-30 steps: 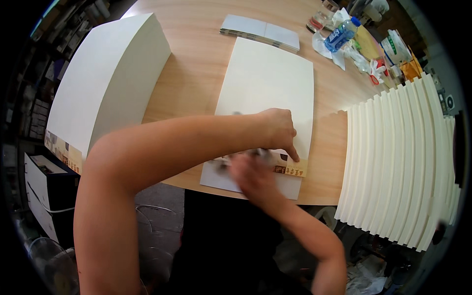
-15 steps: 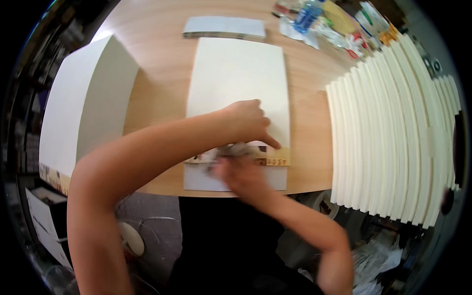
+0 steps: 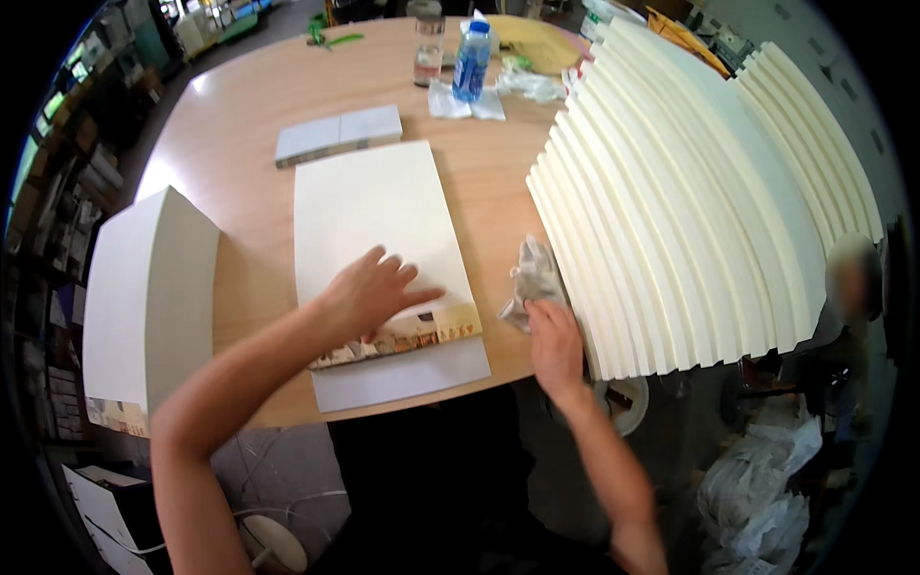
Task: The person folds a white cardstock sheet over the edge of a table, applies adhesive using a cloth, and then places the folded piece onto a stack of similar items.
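Observation:
A large white sheet [image 3: 374, 201] lies on the table in front of me, with a tan printed strip [image 3: 458, 323] along its near edge. My left hand [image 3: 374, 294] is open over the lower part of this sheet, fingers spread just above the strip. A pale grey board [image 3: 407, 375] sticks out from under the near edge. To the right of the sheet, my right hand [image 3: 556, 347] pinches a crumpled grey-white cloth [image 3: 537, 273], which rests on the table beside the stacked white panels.
Many folded or layered white panels [image 3: 671, 220] stand at the right. A tall white box-like piece [image 3: 129, 297] is at the left. Farther back are a small grey-white stack [image 3: 340, 134], a blue bottle [image 3: 471, 65], a glass jar [image 3: 428, 53] and crumpled tissues [image 3: 532, 86].
My right hand has moved from the printed strip to the table on the right, taking the cloth along. My left hand stays at the sheet's lower part. The view has turned right.

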Demonstrator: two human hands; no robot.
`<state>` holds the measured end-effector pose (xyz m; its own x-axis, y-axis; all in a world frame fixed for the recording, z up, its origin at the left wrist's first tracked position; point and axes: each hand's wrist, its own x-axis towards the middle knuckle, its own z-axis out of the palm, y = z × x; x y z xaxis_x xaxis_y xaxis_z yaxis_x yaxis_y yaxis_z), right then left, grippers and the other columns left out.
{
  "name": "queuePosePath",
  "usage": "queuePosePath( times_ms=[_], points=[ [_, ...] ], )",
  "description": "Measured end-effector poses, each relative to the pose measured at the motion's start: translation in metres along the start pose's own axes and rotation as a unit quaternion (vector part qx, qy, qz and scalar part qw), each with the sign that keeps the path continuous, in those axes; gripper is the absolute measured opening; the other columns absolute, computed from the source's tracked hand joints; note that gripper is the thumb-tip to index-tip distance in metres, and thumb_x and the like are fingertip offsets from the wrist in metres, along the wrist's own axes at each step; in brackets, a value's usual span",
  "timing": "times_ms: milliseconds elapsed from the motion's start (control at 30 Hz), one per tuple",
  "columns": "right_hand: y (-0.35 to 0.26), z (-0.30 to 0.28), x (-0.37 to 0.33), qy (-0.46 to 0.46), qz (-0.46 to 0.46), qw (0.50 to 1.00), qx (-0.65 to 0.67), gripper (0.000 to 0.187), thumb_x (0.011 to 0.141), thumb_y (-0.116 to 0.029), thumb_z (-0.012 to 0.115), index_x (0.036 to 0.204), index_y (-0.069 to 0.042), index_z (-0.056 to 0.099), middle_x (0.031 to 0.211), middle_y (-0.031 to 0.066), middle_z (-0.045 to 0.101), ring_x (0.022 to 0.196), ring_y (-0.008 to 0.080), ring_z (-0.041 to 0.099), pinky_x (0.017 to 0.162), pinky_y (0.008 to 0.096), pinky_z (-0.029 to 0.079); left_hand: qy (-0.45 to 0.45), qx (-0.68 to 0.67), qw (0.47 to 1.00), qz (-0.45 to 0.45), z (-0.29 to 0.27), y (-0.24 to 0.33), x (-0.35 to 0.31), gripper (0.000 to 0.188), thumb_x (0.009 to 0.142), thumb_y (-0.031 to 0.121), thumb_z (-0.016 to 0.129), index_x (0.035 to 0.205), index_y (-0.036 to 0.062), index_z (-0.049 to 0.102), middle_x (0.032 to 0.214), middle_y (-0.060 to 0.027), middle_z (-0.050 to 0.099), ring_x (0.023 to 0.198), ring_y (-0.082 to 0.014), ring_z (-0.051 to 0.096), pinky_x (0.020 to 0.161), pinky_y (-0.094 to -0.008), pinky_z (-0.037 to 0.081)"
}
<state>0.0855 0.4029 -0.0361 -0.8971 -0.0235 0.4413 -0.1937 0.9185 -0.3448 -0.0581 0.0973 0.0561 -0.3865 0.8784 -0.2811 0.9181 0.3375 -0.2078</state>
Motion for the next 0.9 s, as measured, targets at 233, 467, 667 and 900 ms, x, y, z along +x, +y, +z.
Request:
queuePosePath(
  times_ms=[233,467,667,900],
  points=[
    [-0.019,-0.002,0.002,0.076,0.099,0.982,0.139,0.034,0.095,0.005,0.057,0.125,0.002,0.071,0.127,0.0197,0.071,0.121,0.0386,0.066,0.105,0.0448,0.052,0.104,-0.167,0.972,-0.131,0.063,0.042,-0.084,0.077,0.097,0.053,0.073,0.165,0.0297,0.044,0.173,-0.0166,0.033,0.159,-0.0422,0.031,0.128,-0.0625,0.026],
    [-0.027,-0.018,0.044,0.048,0.231,0.914,0.331,0.032,0.11,-0.02,0.059,0.129,0.005,0.067,0.119,0.0192,0.075,0.099,0.0254,0.077,0.086,0.0398,0.061,0.326,-0.053,0.927,-0.177,0.017,0.026,-0.075,0.015,0.094,0.019,0.073,0.106,0.0097,0.072,0.116,-0.0051,0.075,0.134,-0.0287,0.062,0.126,-0.0611,0.032],
    [-0.098,0.024,0.122,-0.259,0.41,0.515,0.707,0.057,0.109,-0.048,0.058,0.138,0.001,0.063,0.115,0.0159,0.075,0.092,0.0234,0.075,0.071,0.0333,0.063,0.304,0.039,0.928,-0.211,-0.05,-0.035,-0.115,0.008,0.092,0.018,0.073,0.098,0.0128,0.074,0.117,0.0006,0.077,0.139,-0.0235,0.06,0.132,-0.0646,0.021],
    [-0.205,0.123,0.143,-0.241,0.271,0.361,0.859,0.047,0.114,-0.028,0.046,0.149,0.004,0.049,0.136,0.0176,0.067,0.123,0.0324,0.069,0.105,0.0446,0.059,0.402,0.169,0.854,-0.282,-0.058,0.007,-0.277,0.02,0.094,0.026,0.076,0.114,0.0298,0.075,0.141,0.0095,0.07,0.145,-0.0182,0.054,0.133,-0.0678,0.022]
  ],
)
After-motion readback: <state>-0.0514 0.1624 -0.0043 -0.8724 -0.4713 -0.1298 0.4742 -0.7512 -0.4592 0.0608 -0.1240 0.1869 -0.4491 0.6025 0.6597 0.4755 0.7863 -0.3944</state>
